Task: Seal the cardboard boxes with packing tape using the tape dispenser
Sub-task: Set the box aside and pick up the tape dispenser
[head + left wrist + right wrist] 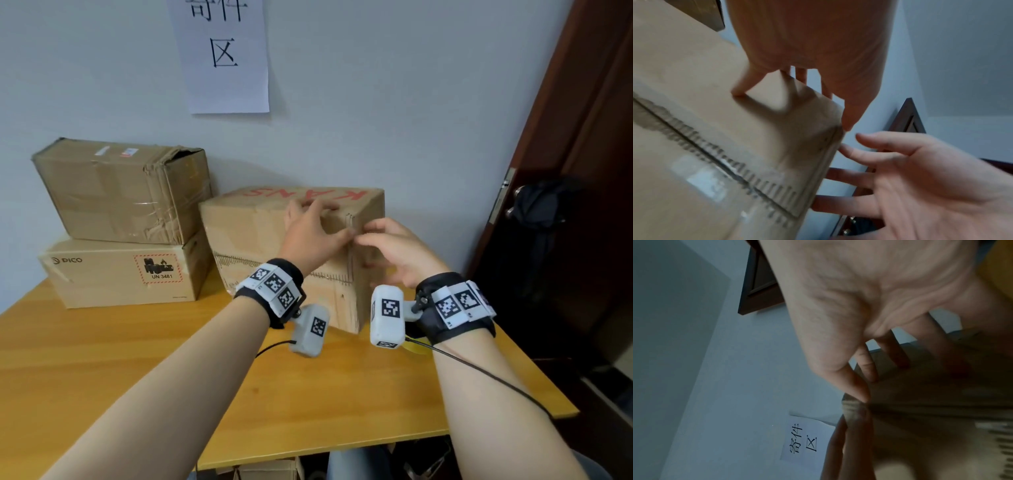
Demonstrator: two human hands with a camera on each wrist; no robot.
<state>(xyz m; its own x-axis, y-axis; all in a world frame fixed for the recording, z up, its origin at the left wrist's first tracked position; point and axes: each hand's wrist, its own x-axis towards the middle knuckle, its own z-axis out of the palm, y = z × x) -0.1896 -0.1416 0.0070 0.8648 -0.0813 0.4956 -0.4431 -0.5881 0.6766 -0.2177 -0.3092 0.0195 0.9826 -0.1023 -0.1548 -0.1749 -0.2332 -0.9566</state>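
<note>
A cardboard box with red letters (253, 236) stands on the wooden table (137, 359) against the wall. My left hand (329, 222) lies on its upper front, with fingers reaching over the top edge and the thumb at the right front corner. My right hand (387, 246) is at the box's right side with its fingers spread and the tips touching the cardboard. In the left wrist view the left hand (818, 48) presses the box (705, 129), and the right hand (920, 170) is beside the corner. No tape dispenser can be made out.
At the left, a taped brown box (123, 188) sits on a PICO box (123, 274). A paper sign (222, 54) hangs on the wall. A dark door (565, 171) stands at the right. A small yellow item (416, 347) lies under my right wrist.
</note>
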